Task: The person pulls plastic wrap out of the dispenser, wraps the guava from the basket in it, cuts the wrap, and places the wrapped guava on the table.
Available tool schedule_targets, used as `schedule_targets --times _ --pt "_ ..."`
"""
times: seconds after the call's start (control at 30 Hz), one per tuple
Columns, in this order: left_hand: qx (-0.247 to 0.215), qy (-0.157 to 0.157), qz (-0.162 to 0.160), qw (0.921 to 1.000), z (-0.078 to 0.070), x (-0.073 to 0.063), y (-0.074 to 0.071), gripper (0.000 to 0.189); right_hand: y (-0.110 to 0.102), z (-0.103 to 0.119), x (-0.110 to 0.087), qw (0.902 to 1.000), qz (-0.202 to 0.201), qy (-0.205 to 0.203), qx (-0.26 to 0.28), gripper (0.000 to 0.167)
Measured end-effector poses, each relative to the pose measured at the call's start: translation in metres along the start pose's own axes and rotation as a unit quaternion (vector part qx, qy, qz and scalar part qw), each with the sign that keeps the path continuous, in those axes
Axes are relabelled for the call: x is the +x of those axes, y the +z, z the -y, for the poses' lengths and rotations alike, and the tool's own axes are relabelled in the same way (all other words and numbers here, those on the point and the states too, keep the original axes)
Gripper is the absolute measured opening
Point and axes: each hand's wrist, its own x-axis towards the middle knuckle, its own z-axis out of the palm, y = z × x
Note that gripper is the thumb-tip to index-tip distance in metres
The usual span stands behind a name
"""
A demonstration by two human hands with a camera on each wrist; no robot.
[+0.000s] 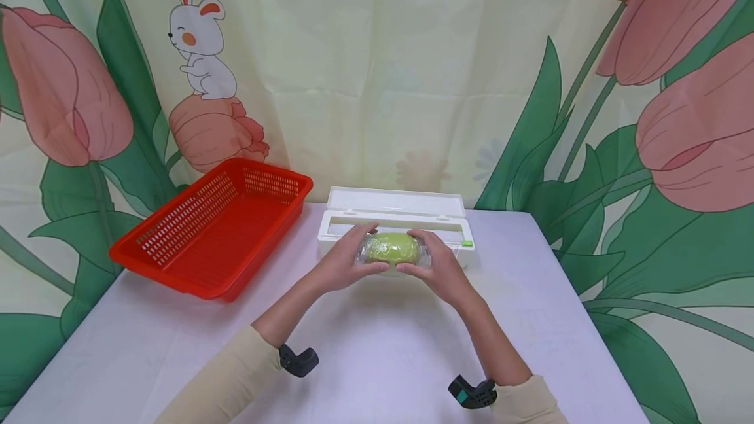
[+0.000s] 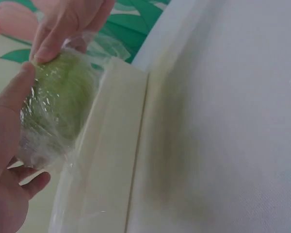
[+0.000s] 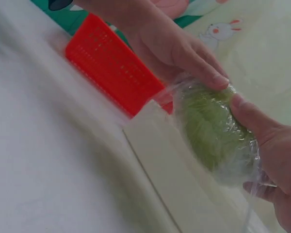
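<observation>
A rounded green fruit [image 1: 391, 248], its exact kind unclear, is wrapped in clear cling film with crinkled film at both ends. My left hand [image 1: 347, 262] holds its left end, and my right hand [image 1: 443, 272] holds its right end. Both thumbs lie along the near side, the tips close together, while the other fingers go round the ends and are partly hidden. Just behind and below the fruit stands a white cling film dispenser [image 1: 394, 201] with its lid raised. Loose film [image 3: 250, 208] hangs by the right hand in the right wrist view.
A red plastic basket [image 1: 235, 231] with slotted sides stands at the back left of the white-covered table [image 1: 377, 358]. A small green slider [image 1: 467, 243] sits at the dispenser's right end. Behind the table hangs a curtain [image 1: 377, 84] printed with tulips and a rabbit.
</observation>
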Motion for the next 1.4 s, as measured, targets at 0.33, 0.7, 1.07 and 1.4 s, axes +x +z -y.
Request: schedule_targets --times 0.33,0.7,1.07,1.4 --pt "0.043 0.045 -0.03 0.9976 0.005 -0.002 0.01 0.074 0.012 -0.013 0.002 0.9993 0.009 0.034 0.01 0.068" --pt "0.051 0.023 -0.033 0.9979 0.013 -0.001 0.02 0.072 0.02 -0.019 0.004 0.9964 0.033 0.077 0.017 0.07" --pt "0.041 0.02 -0.01 0.9989 0.014 0.0 0.022 0.056 0.025 -0.022 0.004 0.9967 0.039 0.071 0.009 0.076" --pt "0.042 0.013 -0.008 0.999 0.016 -0.001 0.026 0.048 0.028 -0.027 0.0 0.9974 0.047 0.054 0.011 0.064"
